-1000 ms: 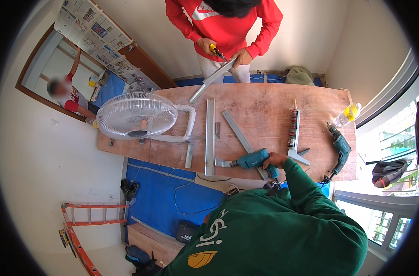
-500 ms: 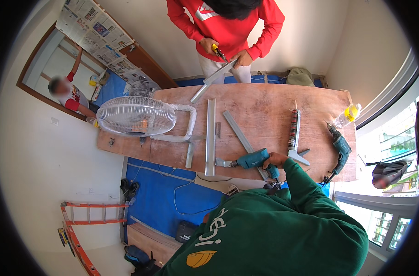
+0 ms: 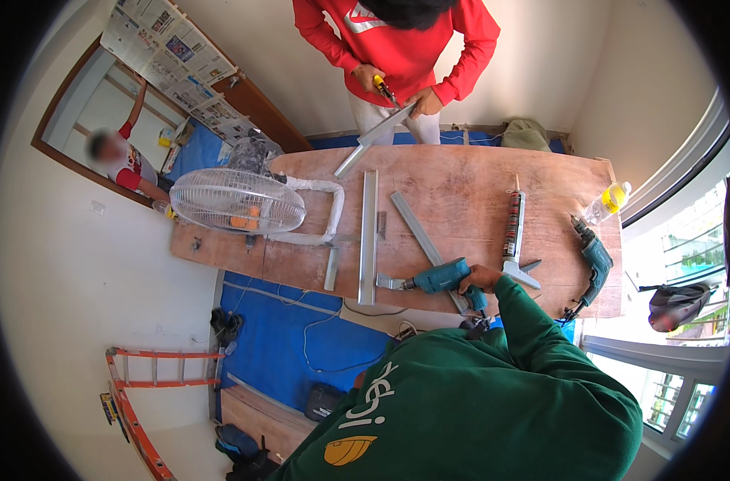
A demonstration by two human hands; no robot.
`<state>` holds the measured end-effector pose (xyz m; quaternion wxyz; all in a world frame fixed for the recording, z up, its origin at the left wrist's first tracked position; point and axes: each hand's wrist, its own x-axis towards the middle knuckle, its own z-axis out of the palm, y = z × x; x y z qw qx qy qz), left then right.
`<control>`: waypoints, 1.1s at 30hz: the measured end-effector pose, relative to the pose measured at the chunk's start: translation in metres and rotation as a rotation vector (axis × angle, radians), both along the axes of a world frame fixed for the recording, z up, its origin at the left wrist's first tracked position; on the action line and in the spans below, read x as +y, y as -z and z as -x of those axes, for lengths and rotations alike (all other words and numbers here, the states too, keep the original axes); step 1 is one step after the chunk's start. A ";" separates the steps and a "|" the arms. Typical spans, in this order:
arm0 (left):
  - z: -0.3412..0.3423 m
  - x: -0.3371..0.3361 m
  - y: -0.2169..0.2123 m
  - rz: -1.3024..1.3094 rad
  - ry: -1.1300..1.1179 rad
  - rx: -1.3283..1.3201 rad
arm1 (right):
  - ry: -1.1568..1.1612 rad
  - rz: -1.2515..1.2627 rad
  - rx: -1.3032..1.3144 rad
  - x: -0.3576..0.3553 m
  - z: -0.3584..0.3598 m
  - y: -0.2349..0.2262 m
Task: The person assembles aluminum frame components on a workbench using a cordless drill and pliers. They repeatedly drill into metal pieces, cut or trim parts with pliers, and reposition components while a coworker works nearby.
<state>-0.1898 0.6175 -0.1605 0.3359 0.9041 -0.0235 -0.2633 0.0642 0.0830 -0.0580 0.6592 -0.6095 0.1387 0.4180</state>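
My right hand (image 3: 481,279) is closed round the grip of a teal power drill (image 3: 444,276), which lies low over the near side of the wooden table. The drill's front end points left. A small grey metal piece (image 3: 390,281) is at its tip, beside a long metal channel (image 3: 368,240); whether they touch I cannot tell. Under the drill runs a slanted metal strip (image 3: 415,227). A caulking gun (image 3: 513,232) with a cartridge lies just right of my hand. My left hand is out of sight behind my green-sleeved body.
Across the wooden table (image 3: 469,176) a person in red (image 3: 405,48) holds yellow-handled snips at a metal strip (image 3: 373,142). A fan (image 3: 237,200) lies at left. A second drill (image 3: 596,260) and a plastic bottle (image 3: 606,202) are at right. An orange ladder (image 3: 132,409) stands lower left.
The view has shifted very slightly. My right hand and the drill stay in place; the person in red keeps the snips at the metal strip.
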 end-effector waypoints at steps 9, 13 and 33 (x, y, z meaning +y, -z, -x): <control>0.000 -0.003 0.002 -0.007 -0.008 0.020 | -0.006 0.036 -0.020 0.000 0.000 -0.005; 0.001 -0.003 0.003 -0.007 -0.010 0.016 | 0.003 0.045 -0.006 0.000 0.000 0.000; 0.002 -0.004 0.002 -0.011 -0.003 0.016 | -0.011 -0.005 -0.010 -0.001 0.000 -0.003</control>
